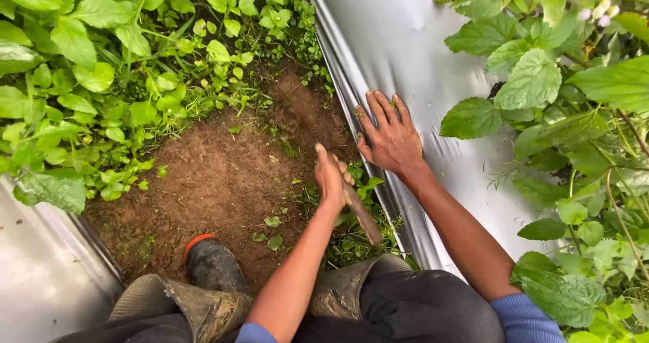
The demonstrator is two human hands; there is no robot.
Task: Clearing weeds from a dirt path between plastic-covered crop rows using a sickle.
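Note:
My left hand [330,179] is closed around a brown wooden tool handle [362,216] that slants down to the right, above a strip of bare brown soil [216,174]. The tool's working end is hidden by the hand. My right hand [389,135] lies flat with fingers spread on the edge of a silver plastic sheet [405,52], apart from the left hand.
Green leafy weeds [88,79] crowd the left and far side of the soil. Broad-leaved plants [574,113] stand on the right over the sheet. Another silver sheet [34,275] lies at lower left. My muddy rubber boots [213,265] rest at the bottom.

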